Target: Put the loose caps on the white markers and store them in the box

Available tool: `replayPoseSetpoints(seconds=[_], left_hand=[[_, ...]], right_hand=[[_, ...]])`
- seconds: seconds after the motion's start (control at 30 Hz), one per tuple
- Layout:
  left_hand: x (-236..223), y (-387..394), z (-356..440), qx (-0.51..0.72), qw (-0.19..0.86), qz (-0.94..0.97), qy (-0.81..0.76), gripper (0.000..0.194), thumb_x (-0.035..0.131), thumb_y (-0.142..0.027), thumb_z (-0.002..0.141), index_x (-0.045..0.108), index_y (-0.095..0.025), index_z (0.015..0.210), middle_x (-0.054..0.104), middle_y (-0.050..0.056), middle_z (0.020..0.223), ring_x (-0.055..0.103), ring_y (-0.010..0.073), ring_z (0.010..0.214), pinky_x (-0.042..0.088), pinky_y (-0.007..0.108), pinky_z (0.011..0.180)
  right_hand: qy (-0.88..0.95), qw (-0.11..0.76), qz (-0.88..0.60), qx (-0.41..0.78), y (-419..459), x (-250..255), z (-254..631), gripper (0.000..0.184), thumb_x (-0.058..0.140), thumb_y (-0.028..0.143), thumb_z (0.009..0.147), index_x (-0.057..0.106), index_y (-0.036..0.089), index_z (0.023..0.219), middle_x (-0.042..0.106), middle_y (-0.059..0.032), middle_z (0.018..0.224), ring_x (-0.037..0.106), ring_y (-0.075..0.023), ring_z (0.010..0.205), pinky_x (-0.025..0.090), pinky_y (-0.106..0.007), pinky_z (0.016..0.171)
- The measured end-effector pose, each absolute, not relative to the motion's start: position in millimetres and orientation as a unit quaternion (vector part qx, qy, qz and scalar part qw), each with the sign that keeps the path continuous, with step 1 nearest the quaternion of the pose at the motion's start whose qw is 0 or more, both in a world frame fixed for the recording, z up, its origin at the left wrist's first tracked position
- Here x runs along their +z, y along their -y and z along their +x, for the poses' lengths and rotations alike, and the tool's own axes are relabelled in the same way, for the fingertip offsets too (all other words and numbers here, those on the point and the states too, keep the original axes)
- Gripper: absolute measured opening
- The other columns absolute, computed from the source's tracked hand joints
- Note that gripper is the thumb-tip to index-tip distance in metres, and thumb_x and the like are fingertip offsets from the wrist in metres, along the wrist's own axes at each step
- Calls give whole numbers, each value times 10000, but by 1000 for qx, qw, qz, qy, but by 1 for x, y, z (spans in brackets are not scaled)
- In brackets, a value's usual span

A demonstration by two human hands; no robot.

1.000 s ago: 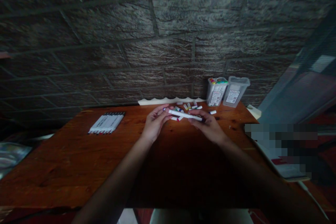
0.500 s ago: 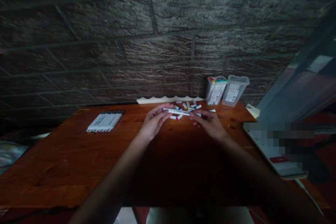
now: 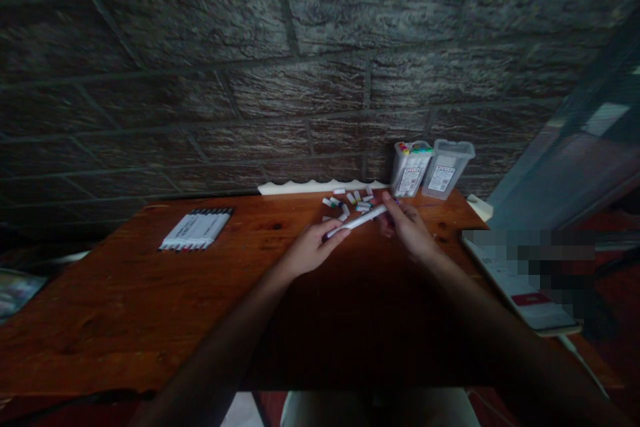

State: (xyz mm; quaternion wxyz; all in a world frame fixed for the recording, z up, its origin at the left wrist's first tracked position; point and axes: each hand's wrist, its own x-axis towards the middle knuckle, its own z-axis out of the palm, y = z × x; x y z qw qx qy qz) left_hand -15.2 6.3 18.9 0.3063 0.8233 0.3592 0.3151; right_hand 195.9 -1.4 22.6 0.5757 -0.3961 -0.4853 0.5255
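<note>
A white marker is held between my two hands, slanting up to the right above the table. My left hand pinches its lower left end, where a dark tip shows. My right hand has its thumb and fingers closed round the upper right end, near a bit of purple. Behind the marker lie several loose white marker caps with coloured ends, scattered on the wood. Further left, a row of white markers rests side by side on the table.
Against the wall stand a clear container of coloured markers and a second clear container that looks unfilled. A white scalloped strip runs along the back edge of the wooden table. A tablet-like device lies at the right edge.
The marker has turned from nearly level to slanting, its left end lower and nearer me. My left hand has moved right and closer; my right hand has shifted slightly right.
</note>
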Motion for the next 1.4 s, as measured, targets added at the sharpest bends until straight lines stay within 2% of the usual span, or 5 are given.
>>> replayPoseSetpoints(seconds=[0.33,0.6,0.93,1.1,1.4], left_hand=[[14,4,-8,300,236,844,-376,282,561,-422,890,671,-200,1024,695,36,840,608,162,702,436,249,660],[22,0,-13,348,208,818,-408,331,386,-372,970,674,-211,988,696,35,838,641,185,782,435,267,738],[24,1,-15,350,199,811,-424,369,310,-377,992,635,-204,1006,650,11,757,619,166,728,427,258,727],[22,1,-15,350,200,814,-419,387,298,-388,994,635,-200,976,632,10,732,611,161,714,426,254,724],[20,1,-15,359,206,807,-421,377,316,-382,989,636,-194,917,605,8,684,590,153,667,426,247,688]], right_hand=[[508,570,-378,524,2,16,187,308,689,501,760,642,198,786,566,26,670,482,-96,590,389,-238,552],[403,605,-317,609,2,25,187,360,733,511,701,556,241,860,583,4,740,571,-158,705,489,-305,649],[372,557,-321,670,8,34,186,671,333,869,717,423,225,551,282,43,493,291,-102,445,353,-266,461],[363,563,-319,671,8,32,193,706,230,904,691,227,247,432,129,67,412,120,-86,369,165,-248,350],[349,558,-292,694,16,37,188,679,213,853,733,213,255,412,127,71,374,116,-74,330,118,-249,329]])
